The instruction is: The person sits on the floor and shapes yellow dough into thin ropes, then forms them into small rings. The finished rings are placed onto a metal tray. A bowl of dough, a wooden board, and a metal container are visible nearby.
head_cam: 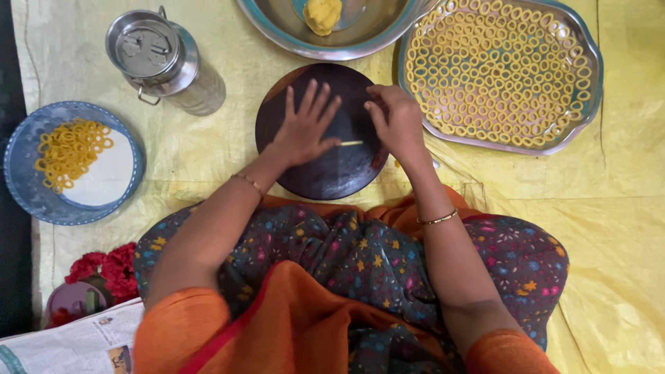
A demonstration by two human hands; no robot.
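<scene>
Rolling a thin dough strip (351, 143) under the left hand (305, 128) on a dark round board (325, 173).

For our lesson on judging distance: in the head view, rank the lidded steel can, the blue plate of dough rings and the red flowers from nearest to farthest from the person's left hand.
From the left hand:
1. Steel can, upper left.
2. Blue plate, far left.
3. Red flowers, lower left; close to the plate's distance, so ranks 2 and 3 are uncertain.

You have a dark brown round board (325, 149) on a pale yellow sheet (609, 228), yellow dough rings (502, 69) on a silver tray (592, 76), more rings on a blue plate (28, 187), and your orange-trimmed dark cloth (367, 263) scattered with small multicoloured flowers.
</scene>
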